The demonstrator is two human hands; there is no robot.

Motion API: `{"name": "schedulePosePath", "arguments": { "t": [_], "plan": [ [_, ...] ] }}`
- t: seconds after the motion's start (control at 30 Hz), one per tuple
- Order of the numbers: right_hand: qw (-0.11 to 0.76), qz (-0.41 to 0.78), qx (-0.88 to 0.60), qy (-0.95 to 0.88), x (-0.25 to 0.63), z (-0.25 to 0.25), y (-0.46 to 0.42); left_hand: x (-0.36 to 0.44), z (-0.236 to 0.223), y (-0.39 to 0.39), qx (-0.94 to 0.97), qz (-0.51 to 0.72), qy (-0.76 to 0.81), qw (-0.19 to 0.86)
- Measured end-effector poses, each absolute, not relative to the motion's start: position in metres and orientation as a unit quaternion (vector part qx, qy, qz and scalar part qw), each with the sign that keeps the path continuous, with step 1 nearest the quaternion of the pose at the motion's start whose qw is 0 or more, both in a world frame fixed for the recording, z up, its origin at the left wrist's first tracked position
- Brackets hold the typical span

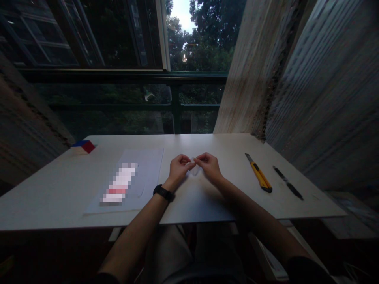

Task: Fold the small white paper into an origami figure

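Observation:
Both hands meet over the middle of a white table [189, 205]. A small piece of white folded paper [194, 170] is pinched between them, its lower part hanging just above or against the tabletop. My left hand [179, 167], with a black band on the wrist, has thumb and fingers closed at the paper's left upper edge. My right hand [209, 163] pinches the top of it from the right. Fingers cover much of the paper, so its full shape is hidden.
White paper sheets [151, 169] lie left of my hands, partly blurred out. A red and blue cube [83, 146] sits at the far left. To the right are a yellow utility knife [259, 173], blade showing, and a black pen [288, 182]. Curtains [245, 71] flank the window.

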State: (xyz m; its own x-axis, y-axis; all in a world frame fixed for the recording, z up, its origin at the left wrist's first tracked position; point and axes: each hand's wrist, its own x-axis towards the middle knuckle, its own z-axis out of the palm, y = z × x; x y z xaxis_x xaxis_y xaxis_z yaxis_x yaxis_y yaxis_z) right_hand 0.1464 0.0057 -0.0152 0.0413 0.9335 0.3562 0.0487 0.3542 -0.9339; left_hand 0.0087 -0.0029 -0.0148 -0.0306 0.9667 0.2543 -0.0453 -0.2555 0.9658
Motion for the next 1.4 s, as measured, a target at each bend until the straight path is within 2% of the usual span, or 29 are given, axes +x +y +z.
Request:
{"name": "schedulePosePath", "arguments": {
  "t": [0.37, 0.6, 1.03, 1.4],
  "plan": [
    [0.589, 0.470, -0.380, -0.537, 0.150, -0.013, 0.007, 0.011, -0.010, -0.009, 0.538, 0.543, 0.423, 0.487],
    [0.580, 0.477, -0.395, -0.529, 0.151, -0.013, 0.007, 0.009, -0.013, -0.006, 0.575, 0.506, 0.457, 0.452],
    [0.494, 0.543, -0.388, -0.558, 0.167, -0.005, 0.009, 0.007, -0.018, -0.004, 0.626, 0.468, 0.460, 0.420],
    [0.473, 0.522, -0.414, -0.576, 0.166, -0.003, 0.009, 0.010, -0.015, -0.007, 0.660, 0.426, 0.492, 0.374]
  ]
}}
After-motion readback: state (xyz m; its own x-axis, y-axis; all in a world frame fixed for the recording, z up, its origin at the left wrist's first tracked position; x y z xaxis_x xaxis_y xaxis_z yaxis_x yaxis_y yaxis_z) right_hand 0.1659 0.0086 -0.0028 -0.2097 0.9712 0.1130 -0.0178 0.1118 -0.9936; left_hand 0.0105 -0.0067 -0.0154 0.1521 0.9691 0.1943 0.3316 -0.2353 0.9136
